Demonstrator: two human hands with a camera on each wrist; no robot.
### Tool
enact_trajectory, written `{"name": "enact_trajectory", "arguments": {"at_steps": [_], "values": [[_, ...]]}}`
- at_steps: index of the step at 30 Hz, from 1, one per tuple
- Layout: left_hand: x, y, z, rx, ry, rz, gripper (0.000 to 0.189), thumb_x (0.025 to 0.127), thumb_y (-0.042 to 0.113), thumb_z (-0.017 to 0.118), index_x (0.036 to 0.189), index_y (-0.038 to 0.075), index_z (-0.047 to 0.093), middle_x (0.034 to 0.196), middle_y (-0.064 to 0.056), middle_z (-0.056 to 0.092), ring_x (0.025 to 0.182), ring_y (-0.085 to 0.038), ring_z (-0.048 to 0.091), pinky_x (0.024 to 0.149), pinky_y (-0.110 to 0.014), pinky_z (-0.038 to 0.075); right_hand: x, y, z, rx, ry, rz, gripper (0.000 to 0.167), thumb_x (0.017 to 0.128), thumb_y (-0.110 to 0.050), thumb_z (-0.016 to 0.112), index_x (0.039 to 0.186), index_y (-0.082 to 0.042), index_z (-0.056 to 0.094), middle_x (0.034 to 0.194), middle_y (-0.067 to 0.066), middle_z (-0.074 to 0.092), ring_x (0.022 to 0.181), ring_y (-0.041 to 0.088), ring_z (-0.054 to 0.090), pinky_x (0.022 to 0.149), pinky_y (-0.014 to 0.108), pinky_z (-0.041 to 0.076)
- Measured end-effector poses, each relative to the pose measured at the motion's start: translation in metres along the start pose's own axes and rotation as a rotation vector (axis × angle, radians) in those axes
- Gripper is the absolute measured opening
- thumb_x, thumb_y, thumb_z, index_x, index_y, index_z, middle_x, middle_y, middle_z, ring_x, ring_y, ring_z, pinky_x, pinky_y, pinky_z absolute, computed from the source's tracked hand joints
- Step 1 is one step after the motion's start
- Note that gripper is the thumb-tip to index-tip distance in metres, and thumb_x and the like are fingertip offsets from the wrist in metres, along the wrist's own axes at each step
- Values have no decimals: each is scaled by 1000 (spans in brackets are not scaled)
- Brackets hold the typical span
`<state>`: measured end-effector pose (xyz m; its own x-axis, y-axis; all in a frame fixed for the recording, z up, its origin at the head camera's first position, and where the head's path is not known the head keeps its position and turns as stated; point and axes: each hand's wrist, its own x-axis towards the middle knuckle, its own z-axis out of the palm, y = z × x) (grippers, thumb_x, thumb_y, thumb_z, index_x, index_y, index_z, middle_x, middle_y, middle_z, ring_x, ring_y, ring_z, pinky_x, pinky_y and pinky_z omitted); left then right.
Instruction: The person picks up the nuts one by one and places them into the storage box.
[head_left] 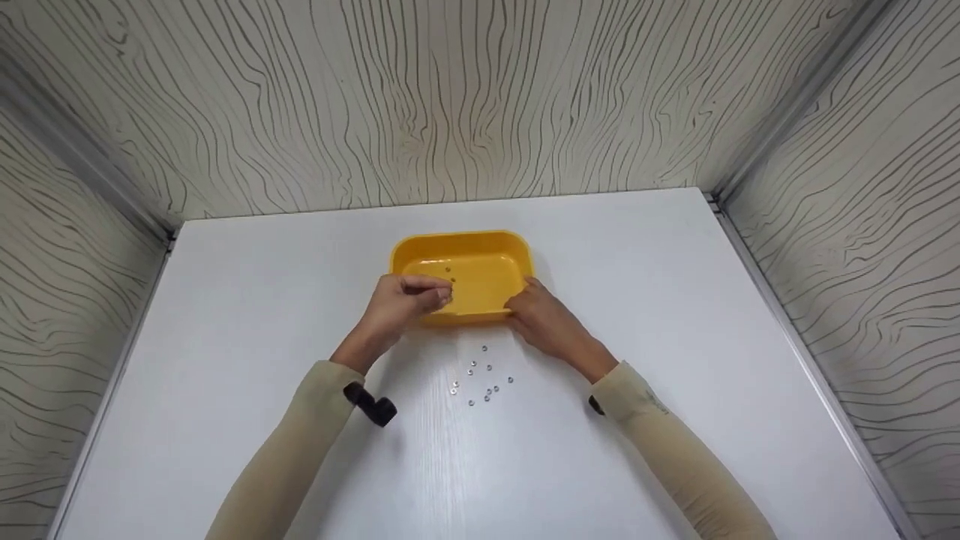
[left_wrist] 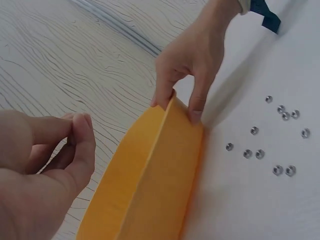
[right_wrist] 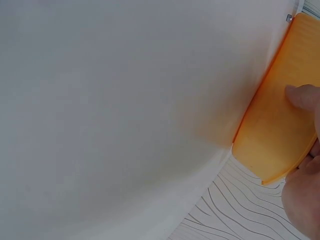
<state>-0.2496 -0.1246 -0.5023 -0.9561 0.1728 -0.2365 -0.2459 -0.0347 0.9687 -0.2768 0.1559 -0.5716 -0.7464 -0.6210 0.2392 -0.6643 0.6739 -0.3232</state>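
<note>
A yellow plastic tub (head_left: 461, 319) stands tilted towards the far side of the white table. My left hand (head_left: 411, 298) hovers over the tub's near left part, thumb and fingertips brought together. In the left wrist view those fingertips (left_wrist: 82, 125) meet; I cannot tell whether a nut is between them. Small metal nuts (head_left: 448, 269) show in the tub just beyond the fingertips. At the near right corner, my right hand (head_left: 547, 319) grips the tub's wall, thumb outside and fingers over the rim. Several loose hex nuts (head_left: 489, 367) lie scattered on the table in front of the tub.
The white table (head_left: 637, 450) meets a wood-grain patterned panel (head_left: 450, 105) behind the tub. Similar panels rise at left and right, with metal rails along the edges. A black wrist strap (head_left: 370, 403) sits on the left sleeve.
</note>
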Motion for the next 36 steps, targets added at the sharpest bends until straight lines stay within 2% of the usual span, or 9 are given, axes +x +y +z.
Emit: {"name": "enact_trajectory", "arguments": {"at_steps": [3, 7, 15, 18, 22, 25, 29, 32, 36], "values": [[10, 4, 2, -91, 54, -22, 25, 99, 1, 69, 121, -7, 73, 123, -20, 75, 100, -18, 77, 92, -25, 62, -1, 0, 1, -12, -3, -5, 10, 99, -13, 71, 108, -7, 75, 103, 5, 79, 106, 25, 69, 130, 47, 31], [23, 5, 5, -172, 110, -66, 22, 98, 1, 70, 118, -4, 76, 117, -17, 76, 99, -18, 77, 92, -25, 62, -1, 1, 2, -24, -12, -11, 10, 99, -12, 72, 107, -7, 73, 103, 6, 79, 107, 25, 68, 130, 46, 31], [55, 11, 11, -282, 206, -172, 24, 98, -1, 68, 120, -6, 74, 119, -18, 75, 93, -14, 74, 104, -33, 58, 1, 2, 2, -4, 2, -32, 10, 99, -12, 71, 107, -6, 73, 104, 6, 78, 107, 26, 66, 126, 50, 37], [66, 13, 12, -272, 243, -206, 25, 99, -2, 66, 122, -6, 73, 109, -12, 75, 91, -14, 73, 103, -32, 59, 2, 3, 2, 12, -2, -23, 10, 100, -12, 71, 108, -6, 74, 104, 6, 78, 106, 26, 66, 124, 51, 38], [76, 15, 16, -238, 292, -258, 21, 98, -1, 67, 118, -3, 74, 109, -10, 73, 92, -16, 71, 100, -31, 61, 3, 2, 3, 42, -7, -4, 11, 100, -12, 71, 109, -7, 74, 106, 6, 78, 106, 26, 64, 122, 51, 41], [81, 15, 22, -240, 320, -268, 21, 96, -3, 69, 117, -4, 74, 113, -13, 71, 92, -17, 70, 99, -31, 61, 3, 2, 3, 46, -6, -2, 12, 100, -13, 71, 109, -7, 74, 107, 6, 78, 107, 26, 64, 121, 51, 42], [85, 14, 30, -231, 326, -265, 11, 95, -5, 67, 105, -4, 73, 99, -10, 68, 86, -18, 64, 93, -27, 60, 3, 2, 3, 44, -13, 11, 15, 101, -15, 70, 113, -7, 74, 110, 6, 78, 112, 26, 64, 121, 50, 42], [86, 9, 34, -179, 335, -264, 7, 95, -6, 65, 93, -3, 71, 84, -8, 63, 81, -21, 60, 85, -28, 56, 2, 2, 4, 42, -19, 17, 14, 102, -15, 69, 112, -7, 75, 109, 6, 78, 112, 26, 65, 123, 49, 40], [90, 3, 41, -86, 384, -289, 9, 92, -4, 67, 89, -1, 75, 76, -8, 62, 79, -23, 60, 78, -28, 53, 1, 3, 4, 25, -3, -18, 11, 100, -11, 69, 107, -5, 75, 101, 8, 78, 106, 28, 66, 126, 52, 36]]}}
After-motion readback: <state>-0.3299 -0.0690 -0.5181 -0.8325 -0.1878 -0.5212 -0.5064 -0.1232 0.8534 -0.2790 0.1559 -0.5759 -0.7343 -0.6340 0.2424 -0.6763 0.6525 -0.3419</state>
